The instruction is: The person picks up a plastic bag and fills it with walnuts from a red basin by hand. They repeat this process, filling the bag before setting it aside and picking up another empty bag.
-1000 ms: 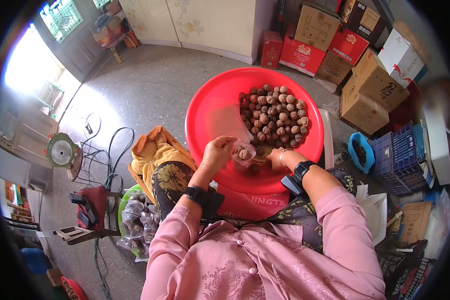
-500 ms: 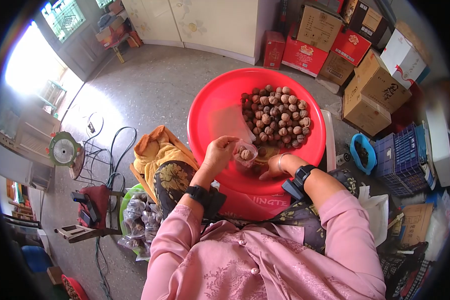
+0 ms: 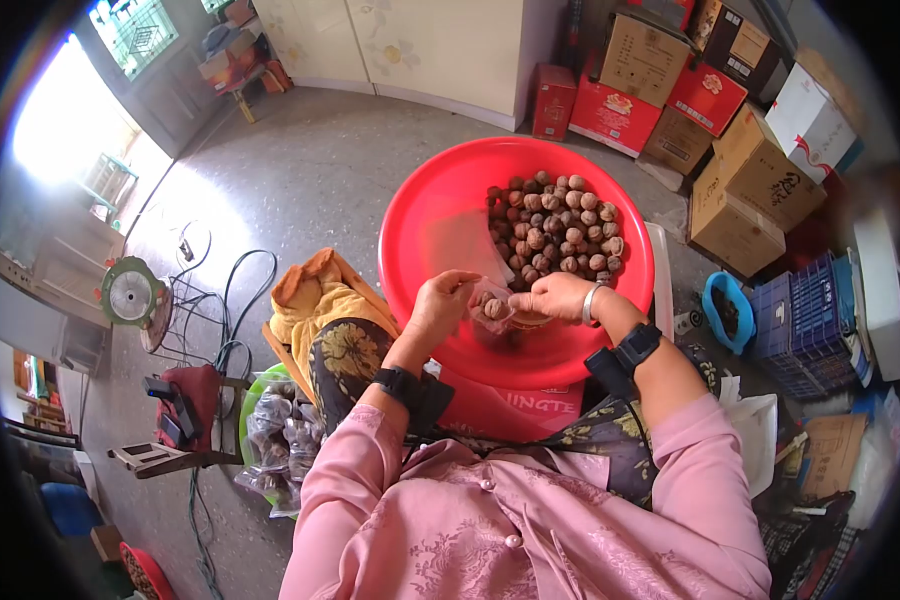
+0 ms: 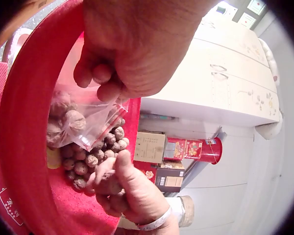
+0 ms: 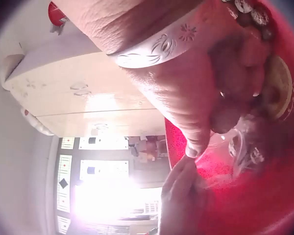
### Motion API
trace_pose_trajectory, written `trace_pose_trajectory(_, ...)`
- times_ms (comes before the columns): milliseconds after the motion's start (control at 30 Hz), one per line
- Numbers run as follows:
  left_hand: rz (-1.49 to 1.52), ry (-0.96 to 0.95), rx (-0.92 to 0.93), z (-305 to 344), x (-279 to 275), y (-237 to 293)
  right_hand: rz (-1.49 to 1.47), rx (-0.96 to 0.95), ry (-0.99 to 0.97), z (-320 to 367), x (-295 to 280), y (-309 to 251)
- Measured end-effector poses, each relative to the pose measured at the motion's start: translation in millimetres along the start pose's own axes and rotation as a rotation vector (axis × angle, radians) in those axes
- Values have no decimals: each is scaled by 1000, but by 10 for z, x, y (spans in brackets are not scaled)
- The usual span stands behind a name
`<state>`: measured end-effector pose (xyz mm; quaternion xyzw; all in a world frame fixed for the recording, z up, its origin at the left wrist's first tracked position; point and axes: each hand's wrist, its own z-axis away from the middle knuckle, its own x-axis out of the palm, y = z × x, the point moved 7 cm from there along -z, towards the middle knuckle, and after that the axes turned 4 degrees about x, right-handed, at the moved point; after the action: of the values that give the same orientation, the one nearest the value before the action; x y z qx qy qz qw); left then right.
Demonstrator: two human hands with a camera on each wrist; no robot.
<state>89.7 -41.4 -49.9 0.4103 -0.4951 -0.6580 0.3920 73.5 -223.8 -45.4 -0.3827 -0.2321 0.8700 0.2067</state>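
A red basin (image 3: 402, 215) sits in front of the person, with a heap of walnuts (image 3: 560, 230) on its far right side. My left hand (image 3: 440, 308) pinches the upper edge of a clear plastic bag (image 4: 90, 117) that has several walnuts inside. Beside the bag's mouth is my right hand (image 3: 560, 297), wearing a bracelet, its fingers curled round walnuts (image 5: 225, 117). In the right wrist view, its thumb tip is right at the left hand's fingers (image 5: 179, 183). A round yellowish piece (image 5: 284, 88) lies in the basin below the right hand.
Filled clear bags (image 3: 280, 435) lie in a green basin at lower left, near a yellow cloth (image 3: 320, 300) on a chair. Cartons (image 3: 750, 190) are stacked at back right. A blue bowl (image 3: 727, 310) and blue crate (image 3: 800, 320) stand at right.
My right hand has drawn back from the walnut heap, dipped low in the basin, then risen to the bag's mouth. The left hand keeps its pinch on the bag.
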Motion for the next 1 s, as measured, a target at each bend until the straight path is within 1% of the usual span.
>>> trace_pose_trajectory(33, -4, 6, 3, -6, 0, -4, 1, -2, 0, 16, 1, -30)
trace_pose_trajectory(100, -11, 9, -5, -15, 0, -12, -226, -73, 118, 43, -67, -157)
trace_pose_trajectory(133, -18, 12, -13, -17, -1, -17, -354, -55, 70, 36, -29, -175)
trace_pose_trajectory(167, -18, 12, -14, -14, -1, -12, -355, -55, 70, 7, -3, -192)
trace_pose_trajectory(233, -21, 7, -19, -6, 4, -1, -581, -123, 91, -57, 10, -216)
trace_pose_trajectory(267, -22, 7, -19, -7, 5, -1, -625, -99, 72, -65, 8, -212)
trace_pose_trajectory(400, -25, 4, -16, 2, 2, 37, -639, -129, 112, -86, 1, -224)
trace_pose_trajectory(467, -33, -1, -16, 4, 4, 44, -593, -216, 142, -170, -1, -181)
trace_pose_trajectory(533, -32, 4, -6, -1, 2, 38, -609, -223, 162, -209, 9, -110)
trace_pose_trajectory(667, -23, 6, -15, -22, 0, -14, -672, -209, 226, -141, -13, -140)
trace_pose_trajectory(700, -27, 5, -15, -29, -3, -26, -672, -209, 226, -119, -28, -164)
trace_pose_trajectory(767, -31, 5, -15, -33, -3, -36, -591, -120, 188, -113, -16, -161)
trace_pose_trajectory(867, -30, 9, -6, -37, -2, -40, -523, -126, 177, -139, 11, -177)
trace_pose_trajectory(1000, -27, 10, 2, -49, -5, -62, -549, -153, 122, -148, 69, -217)
